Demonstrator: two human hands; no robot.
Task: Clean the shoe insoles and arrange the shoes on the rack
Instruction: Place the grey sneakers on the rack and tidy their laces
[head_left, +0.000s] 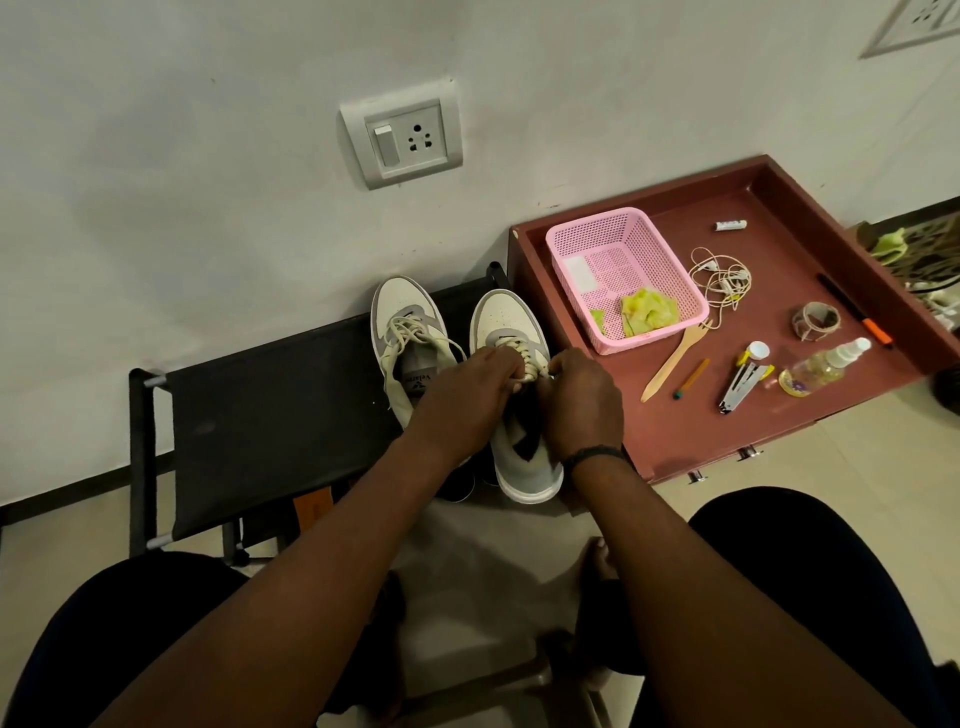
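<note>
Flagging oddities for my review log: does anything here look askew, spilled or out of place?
Nothing is spilled or damaged. The left shoe has loose, untied laces. The right shoe overhangs the rack's front edge while both hands, left and right, grip its laces. The spray bottle lies on its side.

Two shoes sit side by side on the rack (249, 415) against the wall, the left shoe (410, 332) just beside the right shoe (514, 332). Both hands, left hand (467, 389) and right hand (582, 400), are on the right shoe's laces. Right of the rack is a tray (675, 431), with a basket (623, 275) at its back left holding a cloth (649, 309), and a wooden fork (675, 358) in front of the basket.
</note>
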